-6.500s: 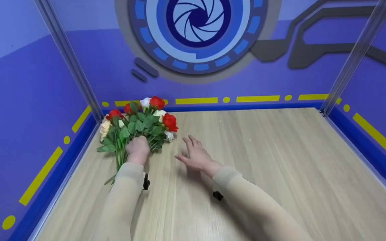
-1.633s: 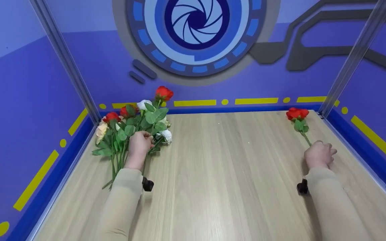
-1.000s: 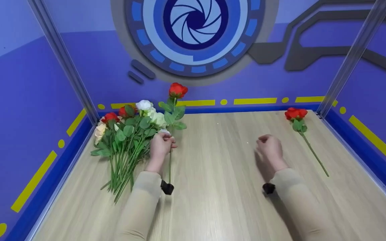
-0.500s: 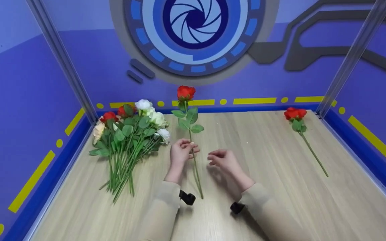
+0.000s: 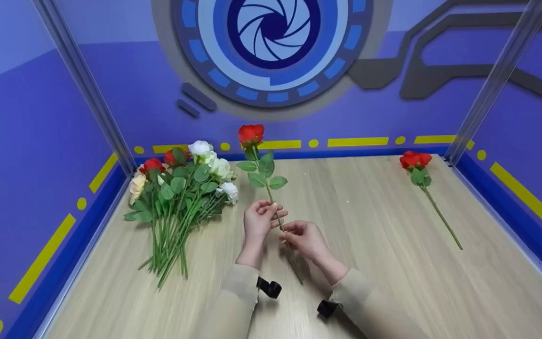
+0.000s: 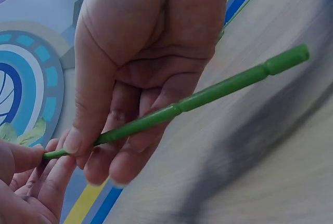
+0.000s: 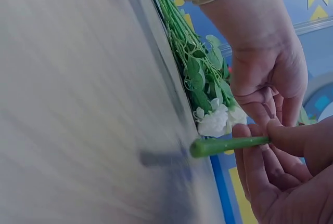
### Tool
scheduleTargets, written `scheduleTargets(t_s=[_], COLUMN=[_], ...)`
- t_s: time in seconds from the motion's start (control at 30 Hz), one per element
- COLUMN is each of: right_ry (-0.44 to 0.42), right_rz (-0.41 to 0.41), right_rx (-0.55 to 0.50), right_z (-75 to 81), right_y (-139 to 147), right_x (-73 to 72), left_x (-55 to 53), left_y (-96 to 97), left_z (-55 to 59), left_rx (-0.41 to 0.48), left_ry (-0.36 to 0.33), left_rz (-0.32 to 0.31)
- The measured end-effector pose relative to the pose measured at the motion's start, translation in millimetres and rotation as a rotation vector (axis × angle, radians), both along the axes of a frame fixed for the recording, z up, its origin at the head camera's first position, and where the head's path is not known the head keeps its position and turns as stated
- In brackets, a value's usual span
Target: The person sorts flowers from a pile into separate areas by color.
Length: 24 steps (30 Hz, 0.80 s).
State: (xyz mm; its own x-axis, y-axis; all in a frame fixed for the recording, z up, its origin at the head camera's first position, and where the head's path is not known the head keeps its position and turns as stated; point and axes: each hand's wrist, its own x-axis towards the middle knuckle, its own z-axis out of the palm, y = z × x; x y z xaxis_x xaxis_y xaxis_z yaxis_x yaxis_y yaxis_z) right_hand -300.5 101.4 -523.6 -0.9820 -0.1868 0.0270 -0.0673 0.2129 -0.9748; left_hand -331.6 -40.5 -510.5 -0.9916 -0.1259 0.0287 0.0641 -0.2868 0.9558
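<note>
A red artificial rose (image 5: 251, 135) with green leaves stands tilted in front of me, head up and stem end toward me. My left hand (image 5: 258, 222) pinches its stem below the leaves, thumb against fingers. Just lower, my right hand (image 5: 306, 239) pinches the same stem. In the left wrist view the bare green stem (image 6: 223, 91) runs past the right hand's fingers, its cut end free. The right wrist view shows that stem end (image 7: 208, 147) jutting out from the right hand's fingertips above the table, with the left hand (image 7: 268, 63) beyond.
To the left lies a bunch of flowers (image 5: 177, 188), red, white and peach, stems toward me. Another single red rose (image 5: 415, 160) lies at the right on the wooden table (image 5: 370, 263). Blue-purple walls (image 5: 125, 103) enclose the back and sides.
My left hand has drawn one red rose out of the bunch and over to the middle. My right hand has left the rose on the right, come to the middle, and now pinches this stem too.
</note>
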Motion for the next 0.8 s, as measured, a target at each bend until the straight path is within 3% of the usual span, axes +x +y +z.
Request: scheduleTargets(t_s=[0.2,0.3,0.43,0.6,0.7,0.8], right_ry=[0.031,0.013,-0.042,-0.085,-0.083,-0.070], right_rz=[0.002,0.004,-0.040,-0.147,-0.203,-0.265], right_rx=[0.041,0.014,-0.018,-0.035,-0.022,0.021], right_z=[1.3,5.1,13.8,23.1,27.1,30.3], right_y=[10.3,21.3,39.9,65.4,82.9,103.0], right_x=[-3.1,-7.6,-16.9,-30.4,-36.9,-41.8], left_x=[-1.0,-3.3,-7.3,-12.8,-12.8,-10.1], left_y=[-3.7,-12.1,-33.2,-69.1,-92.3,-113.7], left_z=[0.7,3.6,6.9,6.5,6.2,6.1], left_rx=[-0.106,-0.178,-0.277,-0.458,-0.539,-0.536], left_ry=[-0.009,-0.001,0.005,0.032,0.002,-0.061], left_rz=[-0.027,0.002,0.140,0.360,0.465,0.525])
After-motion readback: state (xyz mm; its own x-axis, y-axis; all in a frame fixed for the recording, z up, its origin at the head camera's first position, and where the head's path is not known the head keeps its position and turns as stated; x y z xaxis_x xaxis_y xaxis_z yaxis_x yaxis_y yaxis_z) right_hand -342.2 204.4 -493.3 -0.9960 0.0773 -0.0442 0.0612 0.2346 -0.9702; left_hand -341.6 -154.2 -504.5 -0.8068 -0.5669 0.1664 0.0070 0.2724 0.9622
